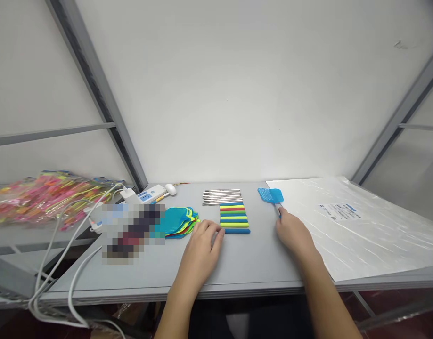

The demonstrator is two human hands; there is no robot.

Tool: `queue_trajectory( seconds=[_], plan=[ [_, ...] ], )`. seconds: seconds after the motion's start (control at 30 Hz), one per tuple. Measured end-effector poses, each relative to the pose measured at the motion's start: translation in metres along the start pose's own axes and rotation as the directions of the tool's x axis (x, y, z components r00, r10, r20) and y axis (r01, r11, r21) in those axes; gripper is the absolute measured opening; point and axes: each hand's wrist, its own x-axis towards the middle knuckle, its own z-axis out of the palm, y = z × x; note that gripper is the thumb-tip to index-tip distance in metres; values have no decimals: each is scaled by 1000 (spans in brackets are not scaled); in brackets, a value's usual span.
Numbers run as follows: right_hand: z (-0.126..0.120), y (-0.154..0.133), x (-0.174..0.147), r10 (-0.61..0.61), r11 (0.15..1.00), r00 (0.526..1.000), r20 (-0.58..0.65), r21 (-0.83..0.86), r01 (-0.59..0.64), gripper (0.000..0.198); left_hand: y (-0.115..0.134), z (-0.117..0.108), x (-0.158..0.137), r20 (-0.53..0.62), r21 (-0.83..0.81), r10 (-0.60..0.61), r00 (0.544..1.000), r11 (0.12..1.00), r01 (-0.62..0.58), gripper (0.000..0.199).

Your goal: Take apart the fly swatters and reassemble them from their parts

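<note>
A blue mesh swatter is gripped in the right hand, its head beyond the fingers. Right of the left hand lie handles side by side — blue, green, yellow, red — with silver rods beyond them; left of it, a pile of swatter heads.

We reach forward with both bare arms, the two well apart. Our left forearm slants up and inward, and our left hand rests with its back upward, fingers loosely bent and close together, thumb spread slightly inward. Our right forearm leans inward too; our right hand curls in a grip, back upward, its lower fingers mostly hidden.
</note>
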Motion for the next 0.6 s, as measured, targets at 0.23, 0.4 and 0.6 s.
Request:
queue_trajectory(
  seconds=[0.23,0.4,0.6],
  plan=[
    [1,1,-2,-80,990,997,-16,-117,77,43,-10,9,-1,28,227,27,999,973,-33,19],
    [-25,-26,10,-216,962,976,-25,-178,209,44,-11,13,-4,58,241,5,998,970,-19,14],
    [-27,-103,81,-549,821,824,140,-95,563,36,-13,11,-9,131,164,-6,991,986,-16,7]
  ],
)
